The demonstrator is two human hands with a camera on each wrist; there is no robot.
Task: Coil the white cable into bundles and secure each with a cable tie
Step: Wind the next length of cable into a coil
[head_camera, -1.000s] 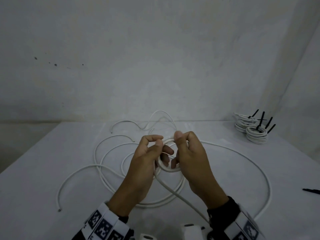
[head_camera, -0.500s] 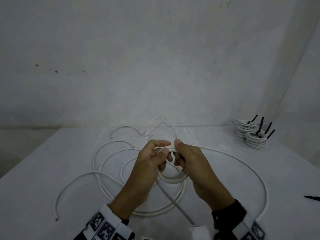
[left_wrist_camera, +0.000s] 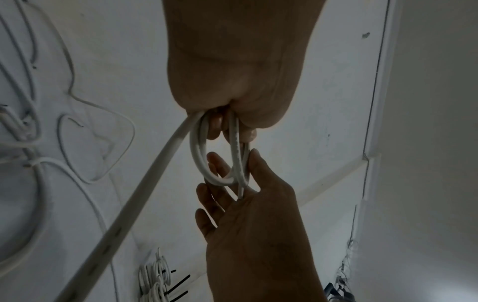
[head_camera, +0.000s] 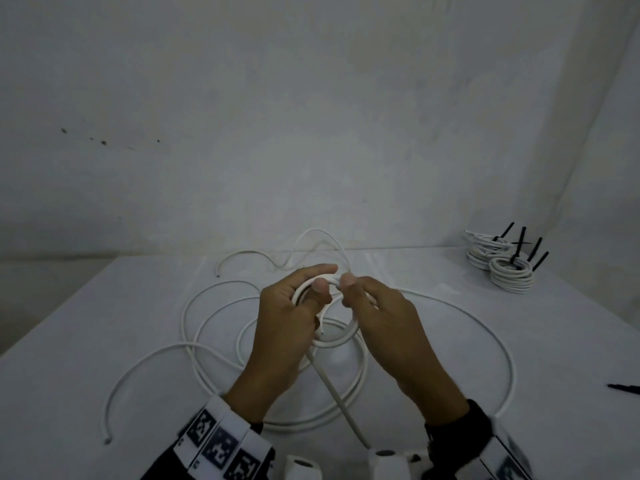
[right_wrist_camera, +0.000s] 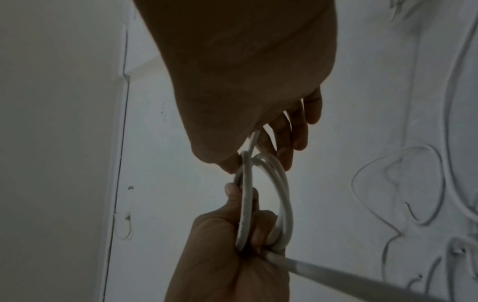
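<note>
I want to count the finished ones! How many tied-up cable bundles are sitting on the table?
2 that I can make out, both at the table's far right corner: a back bundle and a front bundle leaning against it, black ties sticking up. More may hide in that pile.

The small coil [head_camera: 334,336] between both hands has gained a turn and hangs lower.

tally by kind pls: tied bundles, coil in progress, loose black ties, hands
Tied bundles: 2 stacks at far right; count per stack unclear
Coil in progress: 1
Loose tie: 1
Hands: 2, left hand, right hand
Total: 6
</note>
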